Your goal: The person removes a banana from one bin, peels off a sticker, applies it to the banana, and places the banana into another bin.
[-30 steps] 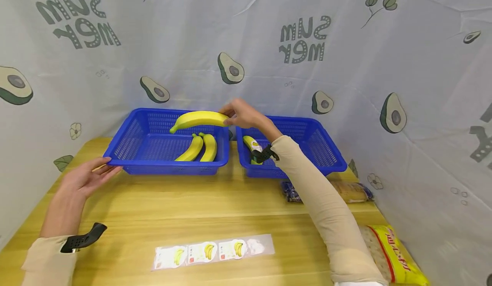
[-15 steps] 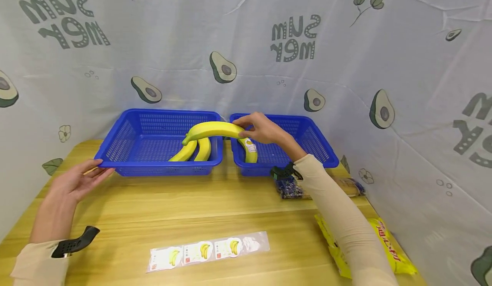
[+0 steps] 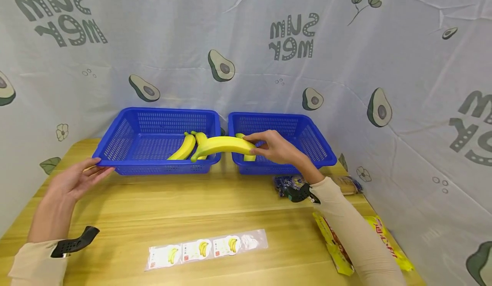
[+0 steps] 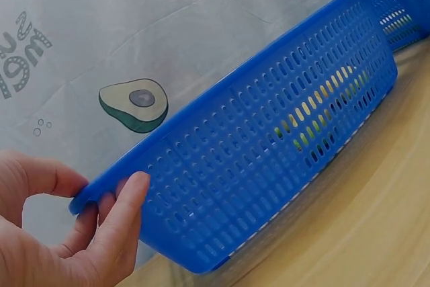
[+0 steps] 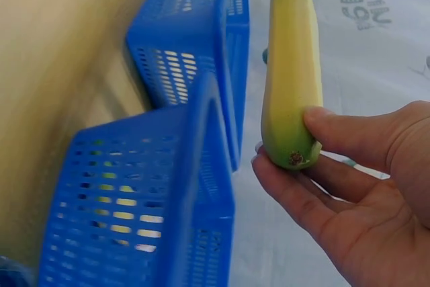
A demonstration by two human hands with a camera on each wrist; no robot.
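Pinching 1 banana (image 3: 223, 145) in our right hand (image 3: 277, 148), we've drawn it lower, toward us, above both blue baskets' front rims; our left hand (image 3: 74, 181) still grips the left basket (image 3: 115, 149) corner.

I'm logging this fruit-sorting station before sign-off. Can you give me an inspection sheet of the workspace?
Surface: light wooden table, no spills seen.
Job's things: long yellow banana held above the gap between the left blue plastic mesh basket, holding two bananas, and the right blue plastic mesh basket, holding one.
Clutter: clear strip of banana stickers; yellow printed packet; dark wrapped packet.
Grippers: right hand grips the banana's end; left hand holds the left basket's corner.
Cables: nothing seen.
Surroundings: pale avocado-print cloth backdrop.
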